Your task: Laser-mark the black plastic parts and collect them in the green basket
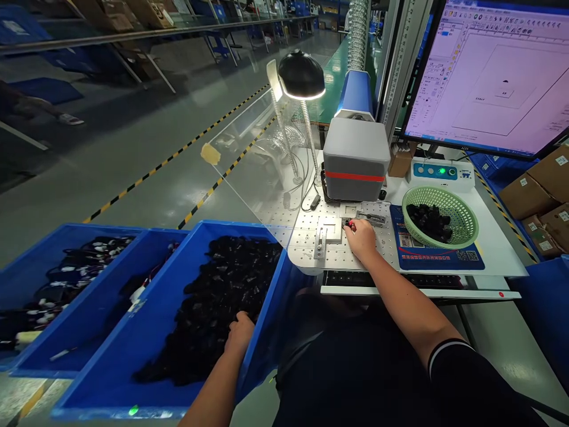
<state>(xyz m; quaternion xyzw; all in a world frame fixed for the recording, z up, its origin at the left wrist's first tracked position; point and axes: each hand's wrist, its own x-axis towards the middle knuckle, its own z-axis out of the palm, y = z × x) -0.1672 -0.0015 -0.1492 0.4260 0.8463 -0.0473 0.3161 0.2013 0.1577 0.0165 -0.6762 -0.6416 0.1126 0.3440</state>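
My left hand point(240, 333) reaches into a blue bin point(111, 347), at the right edge of a heap of small black plastic parts point(217, 290). Its fingertips are hidden, so I cannot tell whether it holds one. On a perforated metal plate point(304, 240), my right hand point(361, 238) has its fingers pinched at a small fixture point(332, 230). Something tiny, black and red, shows at those fingertips, too small to name. A metal clamp point(372, 218) lies just behind this hand.
A grey machine head point(355, 157) with a red stripe overhangs the plate; a lit lamp point(302, 74) stands beside it. Black parts fill the bottom of a green basket point(466, 222) on a blue mat point(438, 259). A monitor point(498, 77) rises behind. Another bin point(48, 249) holds cables.
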